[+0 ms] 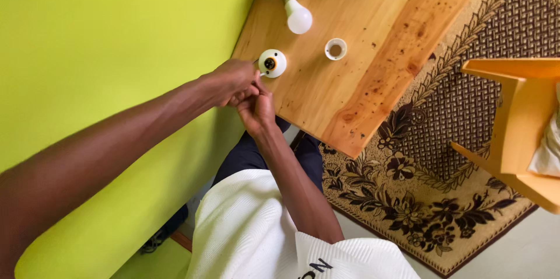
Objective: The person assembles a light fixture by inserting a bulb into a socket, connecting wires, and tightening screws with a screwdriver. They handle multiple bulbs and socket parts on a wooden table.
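a white lamp holder at upper centre is being gripped by the left hand; the right hand is pressed against it, its grip unclear; steadying is judged needed next.

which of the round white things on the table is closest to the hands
The white lamp holder with the dark socket hole, at the table's edge by the left hand. The white ring and the bulb lie farther off.

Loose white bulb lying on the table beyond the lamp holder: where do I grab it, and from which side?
Take the white bulb by its round globe, probably from above. It lies on its side on the wooden table, metal cap toward the far edge, globe toward the lamp holder. The globe is the widest part and has bare wood on both sides; the cap is narrow.
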